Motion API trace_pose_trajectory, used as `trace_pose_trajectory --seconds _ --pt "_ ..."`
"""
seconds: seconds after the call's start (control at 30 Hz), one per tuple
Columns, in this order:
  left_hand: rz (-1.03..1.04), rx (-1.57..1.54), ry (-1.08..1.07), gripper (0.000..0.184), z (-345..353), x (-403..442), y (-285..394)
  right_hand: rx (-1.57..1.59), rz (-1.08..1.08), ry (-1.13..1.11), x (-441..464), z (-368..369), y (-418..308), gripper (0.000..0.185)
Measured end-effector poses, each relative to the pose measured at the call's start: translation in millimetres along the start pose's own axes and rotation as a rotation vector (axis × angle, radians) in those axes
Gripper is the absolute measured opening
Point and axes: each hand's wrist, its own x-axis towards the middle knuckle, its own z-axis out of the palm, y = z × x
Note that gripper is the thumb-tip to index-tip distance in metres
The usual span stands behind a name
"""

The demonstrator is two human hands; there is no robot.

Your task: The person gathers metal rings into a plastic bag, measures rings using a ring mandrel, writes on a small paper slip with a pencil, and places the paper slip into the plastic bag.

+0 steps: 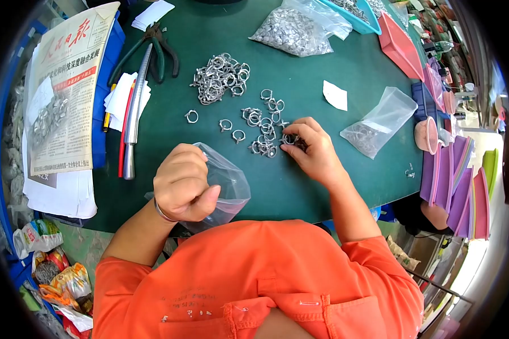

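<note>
My left hand (182, 183) is closed on a clear plastic bag (231, 183), which hangs over the table's near edge. Fingers curled, my right hand (311, 150) grips a few silver rings (291, 139) at the right side of a small scattered group of rings (266, 129). How many it holds is partly hidden by the fingers. Farther back lies a larger heap of rings (220, 78). Some single rings (192, 116) rest apart on the green table (322, 198), left of the group.
Pliers (159, 53), a metal ring mandrel (134, 113) and a newspaper (68, 90) are at left. A filled bag of metal pieces (293, 33) sits at the back. To the right are another clear bag (382, 121), a pink tray (400, 45) and purple bins (447, 175).
</note>
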Motion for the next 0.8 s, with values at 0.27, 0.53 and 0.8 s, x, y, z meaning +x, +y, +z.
trace_pose_trajectory --seconds 0.27,0.53,0.8 --pt "0.004 0.0 -0.002 0.024 0 1 1 1.699 0.236 -0.123 -4 -13 27 0.019" --pt "0.001 0.002 0.008 0.025 0 0 0 0.379 0.179 0.131 24 5 5 0.02" --pt "0.048 0.007 -0.029 0.019 -2 1 0 0.017 -0.004 0.153 25 12 12 0.02"
